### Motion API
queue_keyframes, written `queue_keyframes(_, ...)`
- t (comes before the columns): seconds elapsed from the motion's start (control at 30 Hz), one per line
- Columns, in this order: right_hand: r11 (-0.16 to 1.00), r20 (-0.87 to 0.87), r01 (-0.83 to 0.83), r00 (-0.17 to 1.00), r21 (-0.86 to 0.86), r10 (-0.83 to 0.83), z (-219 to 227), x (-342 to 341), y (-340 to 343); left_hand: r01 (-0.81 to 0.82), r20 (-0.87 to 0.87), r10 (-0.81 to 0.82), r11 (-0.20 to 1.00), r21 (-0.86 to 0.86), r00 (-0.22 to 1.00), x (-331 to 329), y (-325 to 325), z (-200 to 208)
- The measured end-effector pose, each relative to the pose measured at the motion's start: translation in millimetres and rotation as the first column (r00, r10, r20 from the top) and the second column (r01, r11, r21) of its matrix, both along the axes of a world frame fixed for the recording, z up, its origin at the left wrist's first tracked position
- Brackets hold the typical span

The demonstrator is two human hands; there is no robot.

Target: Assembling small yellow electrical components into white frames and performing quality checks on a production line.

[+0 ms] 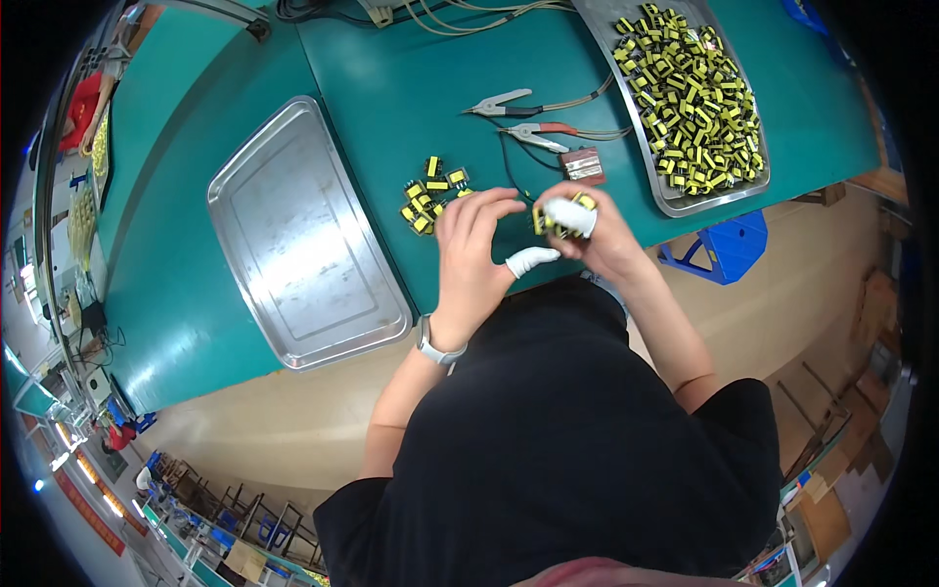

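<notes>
My right hand (608, 233) is closed around several small yellow-and-black transformers (539, 219), a white cover on its thumb lying over them. Facing it, my left hand (471, 247) has its fingers curved and its white-covered thumb apart from them, with nothing visible between. Just past the left fingertips lies a loose cluster of the same transformers (419, 207) on the green table (391, 98). A small brown-and-silver block (583, 166) sits beyond my right hand.
An upright-rimmed metal tray (298, 230) lies to the left with nothing in it. Another metal tray (675, 207) at the far right is heaped with transformers. Two clip leads, one grey (504, 103) and one red-handled (538, 132), lie between. A blue stool (729, 249) stands below the right edge.
</notes>
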State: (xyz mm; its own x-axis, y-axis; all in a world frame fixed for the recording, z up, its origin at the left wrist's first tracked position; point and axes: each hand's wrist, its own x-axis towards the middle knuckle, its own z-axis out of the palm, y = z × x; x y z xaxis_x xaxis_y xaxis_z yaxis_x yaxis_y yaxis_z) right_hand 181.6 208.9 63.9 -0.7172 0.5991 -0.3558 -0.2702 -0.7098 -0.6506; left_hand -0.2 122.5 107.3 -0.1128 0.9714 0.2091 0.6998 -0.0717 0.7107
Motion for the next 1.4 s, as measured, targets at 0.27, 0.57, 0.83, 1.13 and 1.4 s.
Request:
queue_keyframes(0.27,0.827,0.718,-0.173,0.609,0.535,-0.337,4,34,61,0.150,-0.385,-0.201,0.976,-0.159,0.901,-36,-25,6)
queue_keyframes(0.57,0.803,0.787,-0.303,0.541,0.513,-0.298,6,40,69,0.192,-0.504,-0.256,0.965,-0.176,0.825,-52,-24,4)
queue_keyframes(0.83,0.999,-0.144,0.007,0.989,-0.047,-0.014,-8,33,33,0.128,-0.134,-0.122,0.991,0.041,0.984,-30,-14,8)
queue_keyframes(1.13,0.987,-0.160,-0.140,0.979,-0.078,0.126,-2,-4,-6,-0.009,0.139,0.002,0.999,0.053,0.990,-2,-4,10)
queue_keyframes(1.4,0.982,-0.040,-0.187,0.981,0.027,0.188,6,-4,-6,0.025,0.253,-0.030,0.999,0.024,0.967,0,-6,14)
